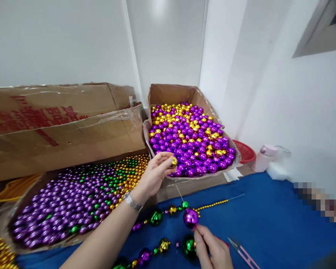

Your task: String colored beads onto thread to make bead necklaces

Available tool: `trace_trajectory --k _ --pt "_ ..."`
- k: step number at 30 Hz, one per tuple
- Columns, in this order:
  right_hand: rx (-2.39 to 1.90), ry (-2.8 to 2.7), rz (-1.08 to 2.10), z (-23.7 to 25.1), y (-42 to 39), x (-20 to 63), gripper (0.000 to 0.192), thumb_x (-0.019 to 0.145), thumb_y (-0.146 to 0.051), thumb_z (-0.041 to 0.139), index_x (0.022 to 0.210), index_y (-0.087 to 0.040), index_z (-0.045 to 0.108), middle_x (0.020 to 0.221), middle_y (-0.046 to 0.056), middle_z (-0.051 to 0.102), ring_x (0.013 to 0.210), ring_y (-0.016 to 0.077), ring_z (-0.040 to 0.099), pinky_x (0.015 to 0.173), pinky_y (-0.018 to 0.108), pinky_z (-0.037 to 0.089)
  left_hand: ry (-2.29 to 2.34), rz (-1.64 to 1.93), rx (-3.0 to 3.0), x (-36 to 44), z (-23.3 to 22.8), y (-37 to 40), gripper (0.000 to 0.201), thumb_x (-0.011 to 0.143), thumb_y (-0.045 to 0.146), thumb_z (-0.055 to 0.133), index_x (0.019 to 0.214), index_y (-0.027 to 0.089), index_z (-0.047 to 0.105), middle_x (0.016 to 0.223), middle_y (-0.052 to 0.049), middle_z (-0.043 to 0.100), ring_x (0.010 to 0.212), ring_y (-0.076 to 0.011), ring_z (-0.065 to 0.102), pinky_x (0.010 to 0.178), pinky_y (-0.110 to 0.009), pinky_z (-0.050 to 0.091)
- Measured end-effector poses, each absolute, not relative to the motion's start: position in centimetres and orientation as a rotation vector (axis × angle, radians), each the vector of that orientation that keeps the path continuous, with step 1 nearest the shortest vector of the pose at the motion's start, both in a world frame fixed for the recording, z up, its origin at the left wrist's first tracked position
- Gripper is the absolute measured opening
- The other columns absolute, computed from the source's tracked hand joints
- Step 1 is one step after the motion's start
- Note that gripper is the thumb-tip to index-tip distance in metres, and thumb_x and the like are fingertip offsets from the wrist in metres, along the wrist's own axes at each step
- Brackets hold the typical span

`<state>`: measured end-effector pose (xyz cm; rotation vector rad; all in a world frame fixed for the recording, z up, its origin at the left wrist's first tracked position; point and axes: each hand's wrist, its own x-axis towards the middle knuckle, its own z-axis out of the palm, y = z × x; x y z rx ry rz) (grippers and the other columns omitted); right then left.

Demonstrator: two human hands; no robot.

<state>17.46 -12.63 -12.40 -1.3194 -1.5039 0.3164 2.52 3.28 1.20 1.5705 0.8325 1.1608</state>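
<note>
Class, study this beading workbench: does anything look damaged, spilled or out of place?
Yes: the cardboard box of purple and gold balls looks worn, its front wall bowed outward and low under the load. No balls have spilled onto the blue cloth.

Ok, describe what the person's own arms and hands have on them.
Both are bare: no gloves, and no sleeves in view. The left hand has a silver metal link watchband at the wrist. The right hand shows no ring or band in the part that is visible.
</note>
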Motion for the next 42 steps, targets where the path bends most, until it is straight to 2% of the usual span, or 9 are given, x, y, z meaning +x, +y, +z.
trace_trajectory --k 3,9,15,29,33,38,42 --pt "-1.271 -1.616 0.331 -12.1 -12.7 17.1 0.024 0.093 -0.031 0.046 0.099 -0.021 0.067 0.078 0.006 0.072 0.065 0.0183 0.069 0.060 0.021 0.053 0.729 1.227 1.051 -0.3 0.1 -0.2 0.019 0.085 0.032 0.058 0.099 0.019 0.058 0.098 -0.005 0.061 0.089 -0.0152 0.061 0.081 -0.030 0.051" --pt "-1.151 -1.824 0.264 -12.2 -12.7 16.2 0.022 0.093 -0.021 0.045 0.105 -0.019 0.063 0.087 0.007 0.072 0.073 0.0183 0.070 0.064 0.021 0.053 0.738 1.286 0.829 -2.5 -1.5 -3.3 0.019 0.082 0.026 0.064 0.099 0.018 0.060 0.098 -0.006 0.065 0.092 -0.0172 0.063 0.083 -0.032 0.052" --pt "-1.156 -1.882 0.310 -12.4 -12.8 15.9 0.021 0.093 -0.018 0.043 0.103 -0.017 0.062 0.083 0.007 0.071 0.070 0.0176 0.069 0.064 0.022 0.054 0.788 1.274 0.758 -3.3 -2.0 -4.1 0.021 0.082 0.023 0.063 0.101 0.015 0.059 0.101 -0.008 0.066 0.092 -0.0197 0.065 0.083 -0.031 0.054" --pt "-1.151 -1.972 0.274 -12.8 -12.8 16.1 0.022 0.091 -0.016 0.045 0.107 -0.016 0.061 0.091 0.009 0.072 0.078 0.0191 0.070 0.070 0.024 0.054 0.807 1.260 0.830 -3.7 -2.8 -5.3 0.019 0.086 0.024 0.058 0.103 0.016 0.056 0.105 -0.010 0.063 0.093 -0.0202 0.063 0.083 -0.033 0.052" --pt "-1.170 -1.983 0.234 -12.8 -12.7 16.0 0.022 0.092 -0.015 0.044 0.108 -0.015 0.059 0.091 0.010 0.071 0.078 0.0204 0.070 0.071 0.026 0.054 0.857 1.238 1.027 -3.3 -3.3 -6.3 0.032 0.083 0.022 0.063 0.113 0.020 0.053 0.112 -0.009 0.061 0.094 -0.0184 0.059 0.077 -0.029 0.052" --pt "-1.198 -1.959 0.380 -13.2 -12.9 15.8 0.021 0.094 -0.019 0.040 0.105 -0.018 0.058 0.083 0.007 0.069 0.072 0.0182 0.068 0.066 0.025 0.051 0.878 1.176 1.026 -3.3 -4.0 -7.3 0.039 0.081 0.021 0.065 0.117 0.020 0.050 0.118 -0.011 0.059 0.099 -0.0178 0.057 0.076 -0.025 0.049" --pt "-1.311 -1.842 0.701 -13.3 -13.2 15.6 0.023 0.096 -0.030 0.037 0.110 -0.021 0.053 0.078 0.004 0.068 0.068 0.0171 0.066 0.061 0.024 0.050 0.901 1.166 1.019 -3.6 -4.5 -7.5 0.039 0.080 0.021 0.067 0.115 0.019 0.050 0.118 -0.012 0.059 0.097 -0.0173 0.057 0.077 -0.026 0.048"
